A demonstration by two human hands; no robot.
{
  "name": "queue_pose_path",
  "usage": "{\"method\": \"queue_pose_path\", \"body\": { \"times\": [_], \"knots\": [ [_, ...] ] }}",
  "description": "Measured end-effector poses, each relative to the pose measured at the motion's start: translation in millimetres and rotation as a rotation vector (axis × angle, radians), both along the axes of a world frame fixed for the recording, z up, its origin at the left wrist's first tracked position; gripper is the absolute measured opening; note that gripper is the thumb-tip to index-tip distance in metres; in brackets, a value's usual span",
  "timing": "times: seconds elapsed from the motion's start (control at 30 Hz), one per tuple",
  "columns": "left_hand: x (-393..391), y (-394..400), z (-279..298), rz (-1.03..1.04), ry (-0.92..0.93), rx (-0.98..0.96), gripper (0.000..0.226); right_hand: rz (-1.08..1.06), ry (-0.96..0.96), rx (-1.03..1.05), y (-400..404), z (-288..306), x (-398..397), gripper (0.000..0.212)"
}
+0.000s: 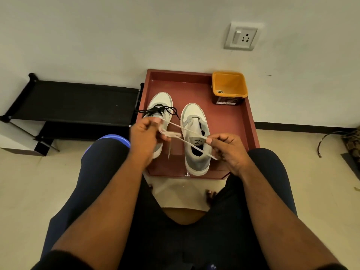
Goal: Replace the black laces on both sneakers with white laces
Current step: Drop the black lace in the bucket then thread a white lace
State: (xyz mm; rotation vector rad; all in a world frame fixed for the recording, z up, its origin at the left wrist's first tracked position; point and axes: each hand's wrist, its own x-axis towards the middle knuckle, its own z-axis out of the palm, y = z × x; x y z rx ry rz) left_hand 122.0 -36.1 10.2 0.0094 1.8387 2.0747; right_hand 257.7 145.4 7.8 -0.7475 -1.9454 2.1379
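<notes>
1. A seated person looks down at a reddish-brown tray (251,121) that lies on the floor against the wall, in the middle of the frame.
2. Two white and grey sneakers stand side by side in the tray, toes toward the wall.
3. The left sneaker (162,102) carries a loose black lace (165,110) bunched over its tongue, with ends trailing toward the tray's left rim and toward the other shoe.
4. The right sneaker (194,117) shows a bare tongue with a printed label; no lace is seen threaded in it.
5. A white lace (185,129) is stretched in two strands between the hands, above the sneakers, with a loop and one end hanging near the left hand.
6. The left hand (145,136), at centre left, has its fingers curled and pinches the lace at its fingertips.
7. The right hand (227,148), at centre right, pinches the other part of the lace between thumb and curled fingers.
8. A yellow tub (229,86) with a dark label stands in the tray's upper right corner.
9. A black rack (74,102) sits at the left of the frame, and a wall socket (242,36) is at upper right.
</notes>
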Motion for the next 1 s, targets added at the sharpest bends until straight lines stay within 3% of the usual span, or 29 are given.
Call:
{"method": "queue_pose_path", "body": {
  "times": [0.1, 0.17, 0.2, 0.27, 0.33, 0.43, 0.5, 0.57, 0.83, 1.0],
  "knots": [
    [-22, -11, -4, 0.442, -0.087, 0.153, 0.015, 0.01, -0.034, 0.14, 2, -1, 0, 0.01],
    [-31, -17, -15, 0.596, -0.066, 0.136, 0.01, 0.066, -0.055, 0.216, -2, -2, -1, 0.011],
    [-32, -19, -19, 0.608, 0.006, 0.06, 0.02, 0.078, -0.056, 0.229, -3, -3, -2, 0.011],
    [-27, -17, -18, 0.443, 0.279, -0.224, 0.07, 0.073, -0.037, 0.227, -6, -4, -5, 0.008],
    [-8, -5, -9, 0.057, 0.523, -0.425, 0.088, 0.061, -0.006, 0.22, -8, -3, -7, 0.007],
    [22, 15, -11, -0.508, 0.557, -0.541, 0.065, 0.056, 0.033, 0.209, -11, -1, -10, 0.007],
    [27, 19, -19, -0.639, 0.384, -0.448, 0.036, 0.055, 0.037, 0.214, -11, -2, -11, 0.008],
    [22, 19, -18, -0.609, 0.256, -0.384, 0.007, 0.057, 0.016, 0.243, -9, -3, -11, 0.008],
    [-55, 23, 5, -0.003, 0.599, -0.553, 0.012, 0.007, -0.075, 0.37, 11, -12, -11, 0.009],
    [-101, 51, 39, -0.003, 0.657, -0.547, 0.016, 0.108, -0.247, 0.358, 21, -11, -12, 0.01]
  ]
}}
